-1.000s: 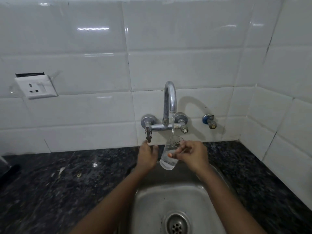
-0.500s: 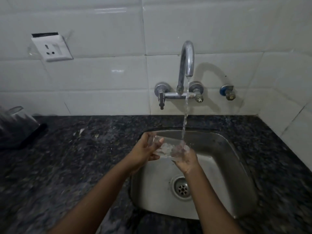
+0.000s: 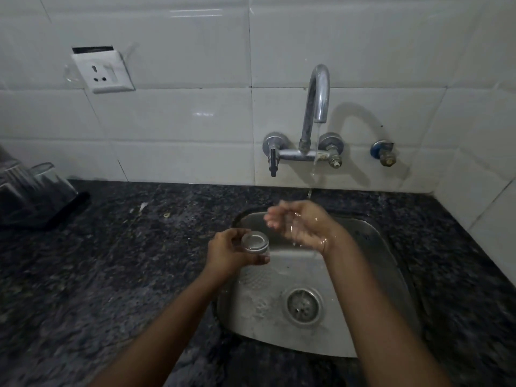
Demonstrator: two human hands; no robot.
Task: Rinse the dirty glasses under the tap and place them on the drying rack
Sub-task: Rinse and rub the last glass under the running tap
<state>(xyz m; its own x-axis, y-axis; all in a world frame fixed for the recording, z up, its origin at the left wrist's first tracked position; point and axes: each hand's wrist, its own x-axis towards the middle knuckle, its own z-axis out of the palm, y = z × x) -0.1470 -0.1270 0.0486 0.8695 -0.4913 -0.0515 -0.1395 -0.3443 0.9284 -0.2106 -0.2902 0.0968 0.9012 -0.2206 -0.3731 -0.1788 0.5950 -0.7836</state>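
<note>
Fingers of the left hand curled round a small clear glass, held base-up over the left edge of the stainless steel sink. Loosely cupped and wet, the right hand held nothing beneath the thin stream from the chrome wall tap. Dark speckled granite counter lay bare to the left, up to a black drying rack holding upturned glasses.
</note>
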